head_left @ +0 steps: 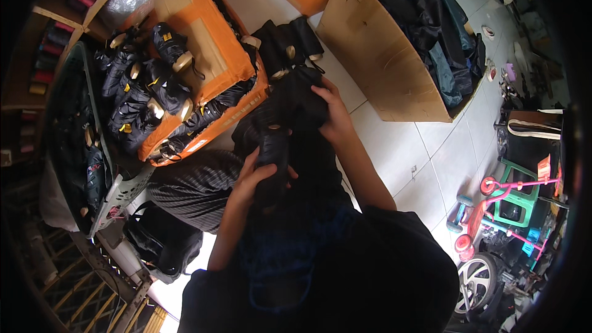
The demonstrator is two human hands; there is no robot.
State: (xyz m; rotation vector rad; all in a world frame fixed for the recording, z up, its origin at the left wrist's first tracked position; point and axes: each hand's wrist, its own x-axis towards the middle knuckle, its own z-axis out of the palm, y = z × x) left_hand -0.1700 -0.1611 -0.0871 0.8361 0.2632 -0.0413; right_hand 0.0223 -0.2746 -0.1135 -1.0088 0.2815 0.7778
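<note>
My left hand (253, 179) is closed round a dark cylindrical bundle (272, 145) that looks like a folded compact umbrella; a small pale spot shows near its upper end. Above my lap, my right hand (333, 110) grips a wider black cloth bundle (303, 95), thumb and fingers at its right side. Whether the two bundles touch is too dark to tell. Just beyond them lie several black umbrella-like rolls (302, 37) with pale round ends. More such bundles (166, 89), some with yellow tags and cords, are heaped on an orange-taped carton (213, 31) at the left.
An open brown carton (376, 55) of dark cloth stands at the far right. A grey-green plastic basket (117, 200) with more bundles is on the left, near a black bag (161, 240). Thread shelves (61, 18) rise behind. A pink scooter (505, 197) and a wheel (476, 283) are at right.
</note>
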